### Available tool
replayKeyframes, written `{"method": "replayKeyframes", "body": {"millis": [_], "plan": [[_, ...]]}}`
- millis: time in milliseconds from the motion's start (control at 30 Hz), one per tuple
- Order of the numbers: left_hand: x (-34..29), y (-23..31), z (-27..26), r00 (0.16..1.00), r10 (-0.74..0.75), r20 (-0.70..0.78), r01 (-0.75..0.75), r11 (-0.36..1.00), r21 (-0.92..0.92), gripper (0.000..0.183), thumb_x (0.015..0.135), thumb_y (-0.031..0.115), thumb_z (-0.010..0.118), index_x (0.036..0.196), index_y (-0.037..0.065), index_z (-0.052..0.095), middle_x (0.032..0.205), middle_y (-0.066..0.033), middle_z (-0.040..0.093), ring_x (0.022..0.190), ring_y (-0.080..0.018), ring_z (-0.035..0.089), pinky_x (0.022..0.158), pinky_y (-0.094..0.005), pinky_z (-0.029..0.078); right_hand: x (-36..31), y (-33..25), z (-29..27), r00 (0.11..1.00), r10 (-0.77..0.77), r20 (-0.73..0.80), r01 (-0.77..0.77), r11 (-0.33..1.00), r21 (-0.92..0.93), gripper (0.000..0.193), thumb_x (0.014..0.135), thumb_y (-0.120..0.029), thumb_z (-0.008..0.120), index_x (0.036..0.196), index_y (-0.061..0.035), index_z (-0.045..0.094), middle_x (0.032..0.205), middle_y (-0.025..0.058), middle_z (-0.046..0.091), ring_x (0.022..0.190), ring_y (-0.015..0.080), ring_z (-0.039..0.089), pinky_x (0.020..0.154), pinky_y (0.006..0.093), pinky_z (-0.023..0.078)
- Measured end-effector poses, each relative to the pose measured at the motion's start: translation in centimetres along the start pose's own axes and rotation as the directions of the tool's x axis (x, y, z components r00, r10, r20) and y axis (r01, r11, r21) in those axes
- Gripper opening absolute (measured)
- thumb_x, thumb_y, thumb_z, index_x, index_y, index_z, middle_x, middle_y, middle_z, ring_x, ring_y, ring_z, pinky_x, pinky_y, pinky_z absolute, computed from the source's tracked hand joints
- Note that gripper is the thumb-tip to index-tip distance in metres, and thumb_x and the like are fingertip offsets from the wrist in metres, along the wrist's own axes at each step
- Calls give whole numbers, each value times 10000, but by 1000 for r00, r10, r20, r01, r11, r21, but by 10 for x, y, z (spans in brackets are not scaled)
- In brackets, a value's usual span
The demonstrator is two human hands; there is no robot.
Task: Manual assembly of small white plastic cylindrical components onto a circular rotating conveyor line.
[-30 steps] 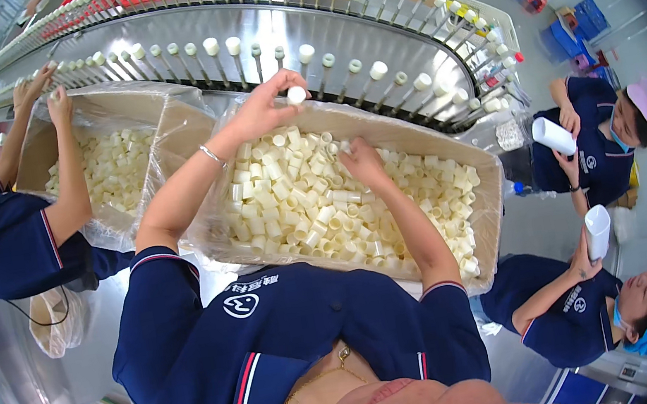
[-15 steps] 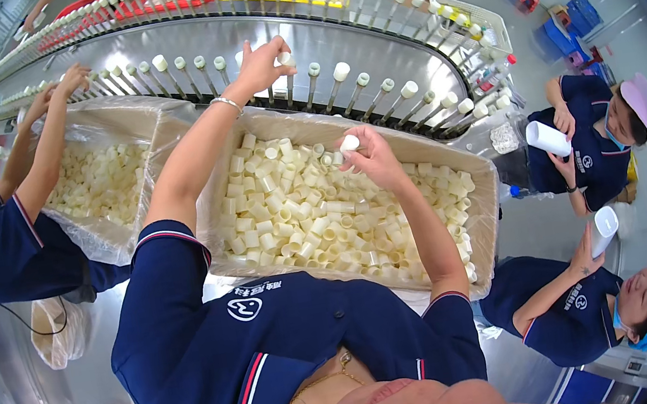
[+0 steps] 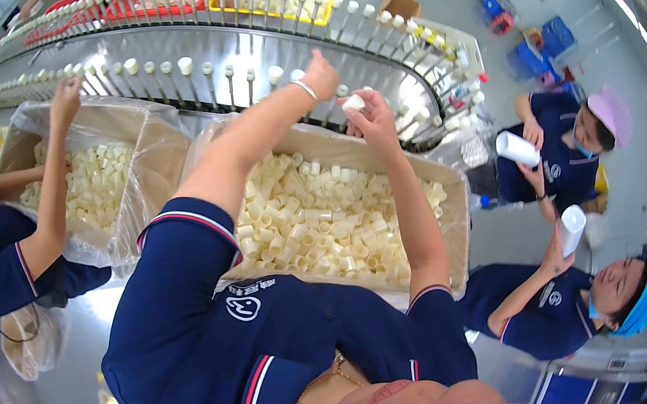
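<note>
Right hand (image 3: 370, 120) pinched a white cap (image 3: 354, 103) near the far rim of the carton (image 3: 458, 219). My left hand (image 3: 319, 77) (I couldn't tell its grip) was beside the pegs (image 3: 231, 89).

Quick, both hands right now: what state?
Left hand: by the upright pegs, fingers mostly hidden; open or holding, cannot tell.
Right hand: closed on a small white cap, pinched at the fingertips.

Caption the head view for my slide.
Right hand holding a small white piece, left hand near white-topped rods.
</note>
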State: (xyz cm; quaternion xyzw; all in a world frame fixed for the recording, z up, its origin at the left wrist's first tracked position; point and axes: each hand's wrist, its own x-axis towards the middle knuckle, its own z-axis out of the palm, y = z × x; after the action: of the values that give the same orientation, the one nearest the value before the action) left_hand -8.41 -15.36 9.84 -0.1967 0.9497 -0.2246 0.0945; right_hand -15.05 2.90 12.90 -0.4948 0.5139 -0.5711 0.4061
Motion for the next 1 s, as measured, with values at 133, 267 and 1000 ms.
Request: {"method": "replayKeyframes", "body": {"millis": [133, 267, 1000], "plan": [[-37, 24, -23, 945, -17, -328, -1, 998, -55, 412, 847, 297, 616, 1224, 131, 601, 1214, -94, 597, 1175, -241, 528, 1039, -560, 282, 0, -21, -8, 977, -118, -175, 116, 993, -20, 288, 925, -49, 563, 1187, -27, 446, 1156, 118, 632, 603, 56, 535, 495, 175, 412], [-125, 48, -22, 754, -18, -657, -202, 945, -258, 442, 796, 285, 679, 1191, 109, 587, 1217, -100, 509, 1135, -235, 492, 998, -411, 374, 16, -29, 4, 965, -187, -186, 191, 982, 5, 258, 938, -28, 515, 1180, -29, 425, 1162, 111, 600, 691, 71, 555, 520, 211, 470], [-200, 111, 79, 944, 328, -30, -293, 796, -530, 164, 746, 95, 590, 896, 41, 632, 768, -141, 675, 714, -316, 678, 585, -441, 505, 76, 32, 28, 953, 27, -300, -294, 303, -907, 398, 931, -299, 553, 1147, 3, 409, 910, 233, 677, 878, 411, 658, 768, 502, 495]]}}
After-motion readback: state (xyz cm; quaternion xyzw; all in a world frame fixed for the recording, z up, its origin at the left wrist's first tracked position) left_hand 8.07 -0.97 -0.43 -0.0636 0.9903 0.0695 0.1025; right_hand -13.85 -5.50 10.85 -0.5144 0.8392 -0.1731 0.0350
